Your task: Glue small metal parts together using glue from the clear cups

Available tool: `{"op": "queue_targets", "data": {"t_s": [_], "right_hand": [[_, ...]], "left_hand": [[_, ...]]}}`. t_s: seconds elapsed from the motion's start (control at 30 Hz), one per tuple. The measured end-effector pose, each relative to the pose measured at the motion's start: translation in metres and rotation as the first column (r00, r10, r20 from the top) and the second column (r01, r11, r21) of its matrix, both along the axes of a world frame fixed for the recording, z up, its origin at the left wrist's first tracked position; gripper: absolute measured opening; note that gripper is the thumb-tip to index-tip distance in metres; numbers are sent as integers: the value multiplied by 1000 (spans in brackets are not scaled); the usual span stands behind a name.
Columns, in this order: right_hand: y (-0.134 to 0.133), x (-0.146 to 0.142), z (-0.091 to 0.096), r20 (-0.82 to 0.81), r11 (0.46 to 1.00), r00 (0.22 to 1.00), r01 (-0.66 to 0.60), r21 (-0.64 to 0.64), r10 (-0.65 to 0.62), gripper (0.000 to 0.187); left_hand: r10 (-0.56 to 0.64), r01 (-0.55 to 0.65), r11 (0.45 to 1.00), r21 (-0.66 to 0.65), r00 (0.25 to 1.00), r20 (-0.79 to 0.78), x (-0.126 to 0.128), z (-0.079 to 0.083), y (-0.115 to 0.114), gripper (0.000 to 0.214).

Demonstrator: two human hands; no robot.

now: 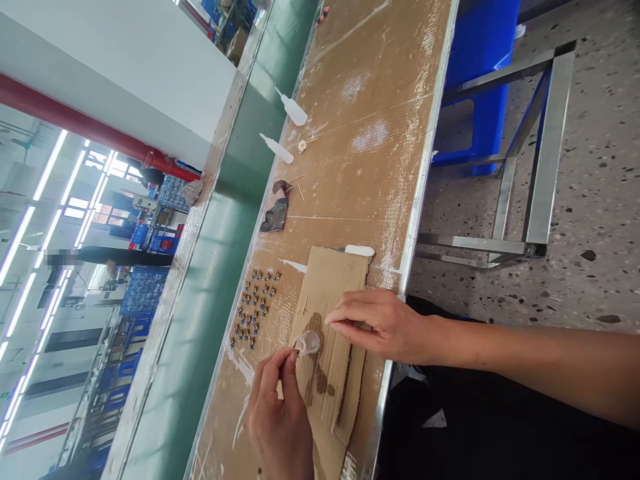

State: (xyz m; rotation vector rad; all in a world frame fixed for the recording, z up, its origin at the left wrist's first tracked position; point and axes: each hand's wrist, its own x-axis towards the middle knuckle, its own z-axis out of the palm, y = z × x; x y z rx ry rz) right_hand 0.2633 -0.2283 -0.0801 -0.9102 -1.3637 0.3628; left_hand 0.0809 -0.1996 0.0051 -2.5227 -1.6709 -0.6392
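My left hand is closed in a pinch, its thumb and forefinger at the mouth of a small clear cup. Something tiny and dark shows at those fingertips, too small to name. The cup is over a cardboard piece marked by dark wet stains. My right hand hovers above the cardboard near the cup, thumb and forefinger pressed together; whatever they hold, if anything, is hidden. Beyond the cardboard, several small blue-and-brass parts stand in rows on the table.
A white handle pokes out beside the cardboard. Farther along the brown-covered table lie a dark crumpled scrap, thin sticks and two white nozzle bottles. A metal stool frame and blue plastic stand beside the table.
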Motion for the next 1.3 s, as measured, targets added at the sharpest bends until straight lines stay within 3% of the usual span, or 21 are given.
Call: {"op": "queue_targets", "data": {"t_s": [0.1,0.17,0.33,0.43,0.6,0.73,0.83,0.97,1.17,1.3], "right_hand": [[0,-1,0,2,1000,1000,10,10,-10,17],[0,-1,-1,0,1000,1000,14,10,-14,17],[-2,0,-1,0,1000,1000,8,-15,-8,17],[-5,1,1,12,999,1000,-2,-52,3,14],[-10,0,1,81,991,997,5,-134,6,10],[-12,-2,0,186,987,981,89,-137,-63,10],[-13,-4,1,241,981,964,143,-127,-110,9],[-15,-5,2,309,981,941,172,-87,-138,6],[-20,-12,8,322,955,941,188,-229,-108,11],[-20,-14,8,352,954,928,209,-214,-125,10]], "left_hand": [[144,-138,988,-70,985,93,-1,4,-6,23],[292,-273,955,-116,933,211,-4,7,-14,24],[554,-557,813,-169,651,519,-22,6,-40,28],[603,-641,741,-198,507,616,-47,-4,-58,27],[603,-653,699,-292,318,732,-94,-29,-88,29],[662,-666,669,-328,334,671,-117,-45,-107,27],[697,-711,624,-324,319,642,-126,-53,-116,29],[756,-762,575,-299,355,550,-135,-60,-125,31],[742,-759,588,-278,369,560,-144,-69,-134,32],[726,-754,596,-275,360,586,-147,-73,-137,32]]}}
